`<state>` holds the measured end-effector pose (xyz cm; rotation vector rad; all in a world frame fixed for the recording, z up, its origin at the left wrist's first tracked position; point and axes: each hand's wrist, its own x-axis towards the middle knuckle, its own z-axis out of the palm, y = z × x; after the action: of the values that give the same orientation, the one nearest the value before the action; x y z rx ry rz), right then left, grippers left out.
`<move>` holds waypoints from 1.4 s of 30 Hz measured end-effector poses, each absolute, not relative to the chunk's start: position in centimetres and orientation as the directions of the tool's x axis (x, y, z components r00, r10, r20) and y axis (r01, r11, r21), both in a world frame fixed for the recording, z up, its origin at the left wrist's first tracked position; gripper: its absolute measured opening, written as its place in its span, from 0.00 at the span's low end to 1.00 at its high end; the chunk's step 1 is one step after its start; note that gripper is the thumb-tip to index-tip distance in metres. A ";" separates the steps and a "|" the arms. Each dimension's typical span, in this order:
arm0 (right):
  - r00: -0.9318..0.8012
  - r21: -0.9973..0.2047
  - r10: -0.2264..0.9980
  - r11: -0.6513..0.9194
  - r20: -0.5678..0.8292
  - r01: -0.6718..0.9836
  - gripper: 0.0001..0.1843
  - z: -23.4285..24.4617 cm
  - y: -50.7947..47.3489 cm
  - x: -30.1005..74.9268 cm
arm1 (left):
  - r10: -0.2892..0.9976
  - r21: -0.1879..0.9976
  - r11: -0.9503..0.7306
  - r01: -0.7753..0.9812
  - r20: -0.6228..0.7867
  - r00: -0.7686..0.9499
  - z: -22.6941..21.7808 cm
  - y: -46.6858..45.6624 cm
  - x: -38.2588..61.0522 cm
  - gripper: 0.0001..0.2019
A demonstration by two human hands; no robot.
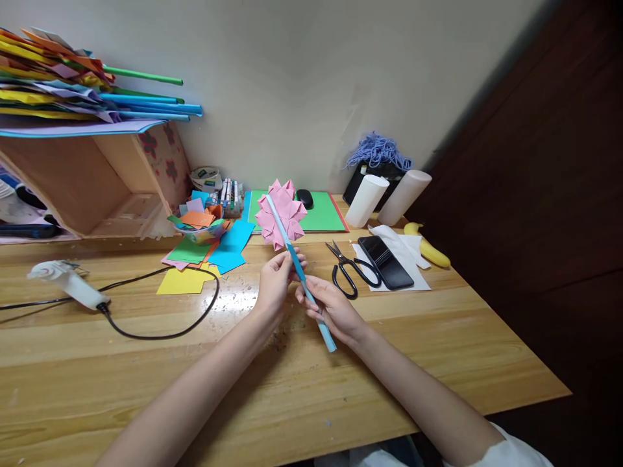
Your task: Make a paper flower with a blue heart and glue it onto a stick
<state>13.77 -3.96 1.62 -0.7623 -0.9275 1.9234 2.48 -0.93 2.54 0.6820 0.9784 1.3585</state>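
Over the middle of the wooden table (146,370), both my hands hold a thin rolled blue paper stick (298,266) that slants from upper left to lower right. A pink folded paper flower (282,215) sits at the stick's upper end. My left hand (276,280) pinches the stick just below the flower. My right hand (331,311) is wrapped round the stick lower down, and the stick's bottom end pokes out past it.
Black scissors (349,269) and a phone (385,261) on white paper lie to the right, with a banana (429,248) and two white rolls (384,198) behind. A glue gun (68,284) with black cable lies left. Coloured paper sheets (209,250) and a wooden shelf (97,181) stand at the back left.
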 end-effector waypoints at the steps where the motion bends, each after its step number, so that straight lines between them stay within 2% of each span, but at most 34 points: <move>1: -0.458 -0.818 0.875 -0.373 -0.154 -0.438 0.10 1.7 -3.9 13.8 | 0.985 0.881 0.121 -0.457 -0.164 -0.056 2.7 -0.9 2.4 0.13; 5: -0.471 -0.747 0.863 -0.434 -0.183 -0.504 0.12 2.0 -3.7 14.1 | 0.991 0.911 0.134 -0.390 -0.124 0.050 3.1 -1.3 2.5 0.14; 9: -0.448 -0.773 0.867 -0.435 -0.219 -0.463 0.14 1.9 -3.6 14.3 | 0.976 0.910 0.187 -0.369 -0.131 0.171 3.1 -1.7 2.9 0.14; 12: -0.421 -0.811 0.884 -0.393 -0.203 -0.433 0.18 1.8 -3.6 14.3 | 0.982 0.920 0.183 -0.346 -0.154 0.109 3.3 -1.8 2.8 0.13; 19: -0.407 -0.856 0.897 -0.340 -0.172 -0.389 0.16 1.7 -3.6 14.4 | 0.989 0.943 0.150 -0.299 -0.138 0.058 4.1 -1.6 2.1 0.13; 24: -0.355 -0.879 0.925 -0.280 -0.138 -0.387 0.18 1.8 -3.7 14.3 | 0.990 0.972 0.092 -0.217 -0.112 -0.081 4.1 -1.6 1.9 0.13; 30: -0.262 -0.909 0.958 -0.210 -0.118 -0.359 0.19 1.5 -3.4 14.4 | 0.989 0.982 0.063 -0.175 -0.084 -0.119 5.1 -2.2 2.0 0.25; 35: -0.183 -0.967 0.982 -0.095 -0.052 -0.234 0.18 1.5 -3.9 14.1 | 0.995 0.999 0.006 -0.039 -0.010 -0.095 5.9 -3.1 2.6 0.16; 39: -0.155 -0.981 0.988 -0.026 0.004 -0.193 0.19 1.5 -4.4 13.8 | 0.993 0.999 0.046 -0.018 -0.047 -0.107 5.9 -3.4 2.7 0.15; 42: -0.108 -0.982 0.993 0.022 0.043 -0.187 0.20 1.5 -4.6 13.7 | 0.994 1.000 0.023 -0.017 -0.025 -0.106 6.1 -3.5 2.7 0.14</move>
<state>13.68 -4.58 1.53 -0.9911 -1.1647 1.3483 2.69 -3.46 6.07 1.1277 1.2865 1.2768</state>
